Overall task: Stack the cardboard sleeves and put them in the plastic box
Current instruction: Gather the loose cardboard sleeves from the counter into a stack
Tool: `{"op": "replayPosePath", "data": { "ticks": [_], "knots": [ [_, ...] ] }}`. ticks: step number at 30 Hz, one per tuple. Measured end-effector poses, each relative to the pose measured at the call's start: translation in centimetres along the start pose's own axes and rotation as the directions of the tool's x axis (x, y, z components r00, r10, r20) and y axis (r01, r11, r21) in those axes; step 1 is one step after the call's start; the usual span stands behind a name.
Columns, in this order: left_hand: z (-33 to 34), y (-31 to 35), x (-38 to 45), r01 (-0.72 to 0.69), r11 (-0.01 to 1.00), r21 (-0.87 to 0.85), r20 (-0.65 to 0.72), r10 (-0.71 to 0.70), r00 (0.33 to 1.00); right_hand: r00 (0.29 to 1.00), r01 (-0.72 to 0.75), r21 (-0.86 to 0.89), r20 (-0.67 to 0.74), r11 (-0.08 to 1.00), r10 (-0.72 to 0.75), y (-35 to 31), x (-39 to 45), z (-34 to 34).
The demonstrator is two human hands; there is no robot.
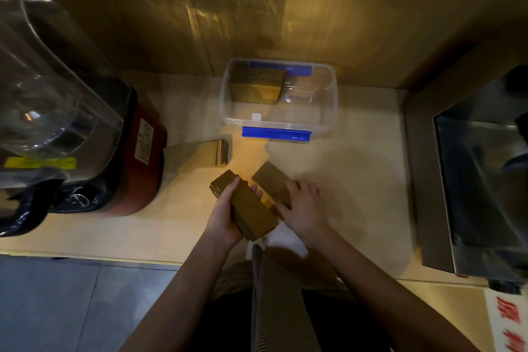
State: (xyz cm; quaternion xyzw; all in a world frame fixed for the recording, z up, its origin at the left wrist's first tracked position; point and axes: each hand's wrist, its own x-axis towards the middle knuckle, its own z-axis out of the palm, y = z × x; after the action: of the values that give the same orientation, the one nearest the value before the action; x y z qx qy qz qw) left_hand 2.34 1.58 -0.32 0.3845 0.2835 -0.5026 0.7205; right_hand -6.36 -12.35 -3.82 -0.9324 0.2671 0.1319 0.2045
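Stacking is under way; left hand [225, 216] grips a stack [248, 206] above the counter; right hand [304, 208] lies flat on a loose sleeve [271, 180]; next, lift it onto the stack, edges squared, before the box [328, 94].

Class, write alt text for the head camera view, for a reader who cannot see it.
A person's left hand grips a stack of cardboard sleeves above a counter while the right hand presses on another sleeve. Behind stands an open plastic box already holding sleeves.
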Motion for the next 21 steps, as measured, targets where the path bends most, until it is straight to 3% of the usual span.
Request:
{"op": "replayPosePath", "data": {
  "ticks": [3, 5, 7, 13, 18, 21],
  "knots": [
    [0.0, 0.0, -0.3, -0.016, 1.0, 0.008, 0.043, 0.016, 0.999, 0.987, -0.072, 0.402, -0.104, 0.913, 0.124, -1.0, -1.0, -1.6],
    [0.1, -0.2, -0.6, -0.033, 0.999, 0.029, 0.081, 0.031, 0.996, 0.985, -0.085, 0.6, -0.07, 0.796, 0.158, -2.1, -1.7, -2.5],
    [0.2, -0.3, -1.1, -0.05, 0.996, 0.067, 0.114, 0.043, 0.993, 0.993, -0.069, 0.692, -0.022, 0.719, 0.117, -3.2, -2.7, -3.5],
    [0.4, -0.6, -2.0, -0.056, 0.996, 0.062, 0.152, 0.046, 0.987, 0.991, 0.105, 0.42, -0.121, 0.902, -0.06, -5.1, -5.6, -3.2],
    [0.2, -0.9, -2.4, -0.049, 0.992, 0.115, 0.183, 0.027, 0.983, 0.98, 0.188, 0.356, -0.13, 0.915, -0.151, -4.8, -6.0, -2.8],
    [0.1, -1.0, -2.5, -0.037, 0.985, 0.169, 0.17, 0.008, 0.985, 0.982, 0.173, 0.461, -0.013, 0.871, -0.188, -4.4, -6.2, -3.0]
  ]
}}
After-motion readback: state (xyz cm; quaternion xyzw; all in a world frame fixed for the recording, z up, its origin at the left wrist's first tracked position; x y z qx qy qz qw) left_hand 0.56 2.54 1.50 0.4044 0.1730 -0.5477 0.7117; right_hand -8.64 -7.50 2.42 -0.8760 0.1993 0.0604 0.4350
